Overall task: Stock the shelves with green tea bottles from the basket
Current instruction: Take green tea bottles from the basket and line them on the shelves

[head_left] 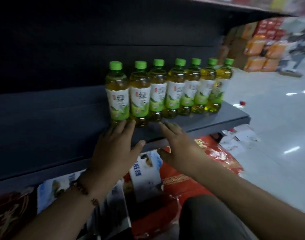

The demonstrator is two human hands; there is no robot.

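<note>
Dark shelf [191, 125]: seven bottles [174, 89] rowed; red packs [183, 186], seemingly, beneath.

There is just the one view, from a camera on the person's head, close up to the dark shelf [200, 123]. It looks forward and down, turned a little to the right, so the shelf board runs slantwise from near left to far right. The row of green tea bottles [165, 90] stands near the middle of the picture, within arm's reach, and both forearms come in from the bottom edge. The wide lens bends the edges: the upper shelf curves across the top, and the aisle floor [269, 135] falls away far right, blurred. Low down, goods under the shelf show.
</note>
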